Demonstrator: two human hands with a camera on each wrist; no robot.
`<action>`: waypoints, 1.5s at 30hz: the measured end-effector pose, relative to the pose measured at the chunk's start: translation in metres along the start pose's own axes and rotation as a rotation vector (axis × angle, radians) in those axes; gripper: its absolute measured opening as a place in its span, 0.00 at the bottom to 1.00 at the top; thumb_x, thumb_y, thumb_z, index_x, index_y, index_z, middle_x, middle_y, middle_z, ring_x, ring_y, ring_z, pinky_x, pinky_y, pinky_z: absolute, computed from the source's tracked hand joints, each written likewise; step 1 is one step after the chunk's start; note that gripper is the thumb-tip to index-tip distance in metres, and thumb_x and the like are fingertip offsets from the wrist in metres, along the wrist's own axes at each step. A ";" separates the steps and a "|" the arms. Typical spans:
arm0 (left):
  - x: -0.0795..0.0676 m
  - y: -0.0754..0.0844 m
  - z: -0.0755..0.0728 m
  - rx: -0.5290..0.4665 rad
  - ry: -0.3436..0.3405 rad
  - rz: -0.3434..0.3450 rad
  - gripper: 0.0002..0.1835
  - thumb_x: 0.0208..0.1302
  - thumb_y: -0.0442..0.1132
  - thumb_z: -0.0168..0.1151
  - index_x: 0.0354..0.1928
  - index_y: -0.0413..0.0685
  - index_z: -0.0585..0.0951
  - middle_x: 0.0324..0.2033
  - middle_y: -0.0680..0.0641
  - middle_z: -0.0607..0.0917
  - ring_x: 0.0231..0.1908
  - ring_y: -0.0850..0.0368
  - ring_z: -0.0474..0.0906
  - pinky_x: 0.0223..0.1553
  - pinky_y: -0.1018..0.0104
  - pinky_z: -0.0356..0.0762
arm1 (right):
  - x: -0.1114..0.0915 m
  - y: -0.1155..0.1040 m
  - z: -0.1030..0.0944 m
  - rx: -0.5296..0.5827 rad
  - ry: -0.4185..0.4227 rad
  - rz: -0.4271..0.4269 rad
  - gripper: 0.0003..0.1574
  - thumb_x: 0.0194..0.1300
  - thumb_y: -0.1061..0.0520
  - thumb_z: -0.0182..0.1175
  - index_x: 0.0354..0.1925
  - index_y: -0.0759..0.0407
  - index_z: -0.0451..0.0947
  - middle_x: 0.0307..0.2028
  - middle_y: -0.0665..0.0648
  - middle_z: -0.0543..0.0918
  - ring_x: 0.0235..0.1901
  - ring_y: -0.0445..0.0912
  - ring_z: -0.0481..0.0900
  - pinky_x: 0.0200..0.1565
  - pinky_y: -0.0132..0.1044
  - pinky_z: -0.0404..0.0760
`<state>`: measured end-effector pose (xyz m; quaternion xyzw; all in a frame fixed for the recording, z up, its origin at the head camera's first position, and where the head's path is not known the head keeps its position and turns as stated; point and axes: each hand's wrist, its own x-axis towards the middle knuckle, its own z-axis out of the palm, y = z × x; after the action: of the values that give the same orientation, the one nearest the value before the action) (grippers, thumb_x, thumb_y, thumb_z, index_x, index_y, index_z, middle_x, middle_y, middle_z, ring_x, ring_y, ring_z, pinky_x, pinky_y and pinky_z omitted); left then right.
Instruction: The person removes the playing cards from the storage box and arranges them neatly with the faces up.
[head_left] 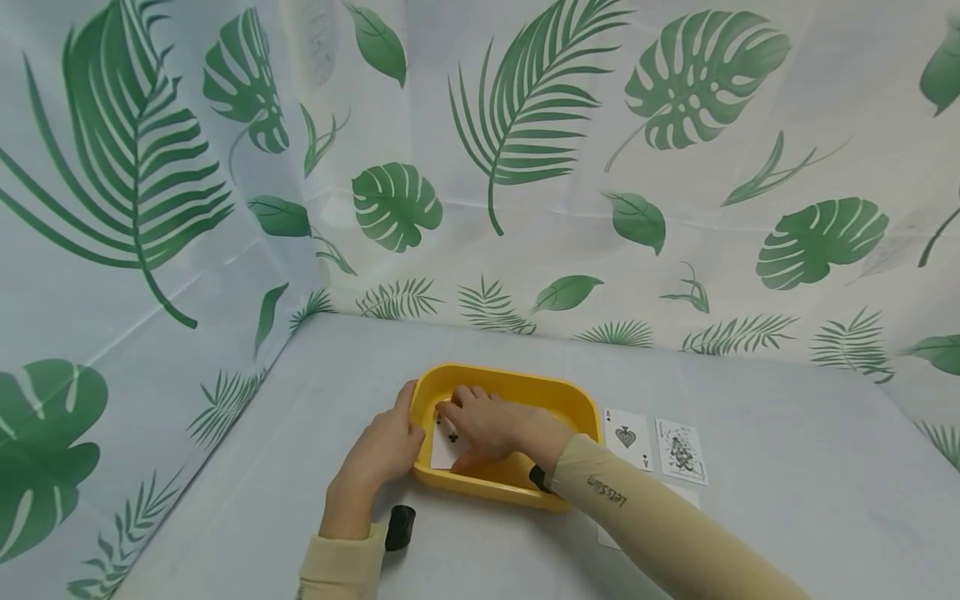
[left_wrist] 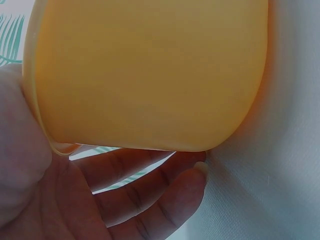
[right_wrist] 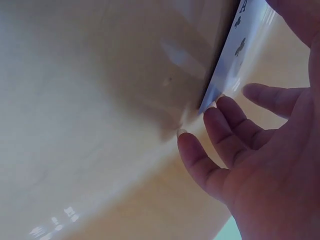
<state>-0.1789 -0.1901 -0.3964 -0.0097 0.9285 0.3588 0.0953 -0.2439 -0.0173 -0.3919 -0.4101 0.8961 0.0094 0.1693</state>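
Observation:
A yellow tray stands on the grey table. My left hand holds its left wall, thumb over the rim; in the left wrist view the fingers lie along the tray's outer wall, down by the table. My right hand reaches inside the tray and grips a playing card. In the right wrist view this card shows club pips and stands tilted off the tray floor, with the fingertips at its lower edge and the thumb above it.
Right of the tray an ace of spades and a picture card lie face up. Another card is partly hidden under my right forearm. Leaf-print curtains close off the back and left of the table.

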 end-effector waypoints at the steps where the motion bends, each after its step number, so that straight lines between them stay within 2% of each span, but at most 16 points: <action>1: 0.000 0.000 0.000 0.000 0.000 0.001 0.37 0.71 0.33 0.48 0.79 0.42 0.51 0.21 0.47 0.70 0.19 0.56 0.64 0.25 0.63 0.66 | 0.000 0.000 0.000 0.003 -0.001 0.002 0.51 0.59 0.34 0.69 0.71 0.53 0.64 0.53 0.55 0.67 0.48 0.48 0.65 0.54 0.40 0.71; 14: 0.001 -0.001 0.002 -0.001 0.003 0.017 0.37 0.71 0.33 0.48 0.79 0.42 0.52 0.20 0.48 0.70 0.18 0.56 0.63 0.23 0.63 0.65 | 0.000 0.003 0.001 0.057 0.019 0.028 0.54 0.57 0.34 0.72 0.72 0.54 0.64 0.53 0.55 0.66 0.48 0.48 0.65 0.52 0.39 0.70; 22: 0.002 0.001 0.002 0.002 -0.005 0.010 0.37 0.71 0.33 0.48 0.79 0.43 0.52 0.20 0.48 0.70 0.18 0.56 0.64 0.24 0.63 0.66 | -0.003 0.003 -0.002 0.041 0.021 0.028 0.54 0.59 0.34 0.70 0.74 0.54 0.62 0.58 0.57 0.69 0.52 0.50 0.65 0.57 0.44 0.70; 36: 0.002 0.000 0.001 0.002 -0.003 -0.004 0.37 0.71 0.34 0.49 0.80 0.43 0.51 0.20 0.48 0.70 0.18 0.56 0.64 0.24 0.63 0.65 | -0.008 0.003 -0.007 0.020 0.033 0.013 0.53 0.59 0.34 0.70 0.73 0.54 0.64 0.61 0.57 0.70 0.55 0.51 0.66 0.59 0.48 0.69; 45: 0.002 -0.002 0.000 0.003 -0.007 -0.005 0.37 0.71 0.34 0.48 0.80 0.43 0.50 0.21 0.47 0.70 0.18 0.56 0.64 0.24 0.63 0.65 | -0.015 0.008 -0.014 0.075 0.055 0.018 0.52 0.59 0.35 0.70 0.73 0.55 0.65 0.65 0.58 0.68 0.61 0.53 0.64 0.66 0.51 0.64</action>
<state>-0.1803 -0.1910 -0.3979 -0.0108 0.9287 0.3571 0.0992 -0.2446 -0.0031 -0.3750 -0.3956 0.9038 -0.0340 0.1599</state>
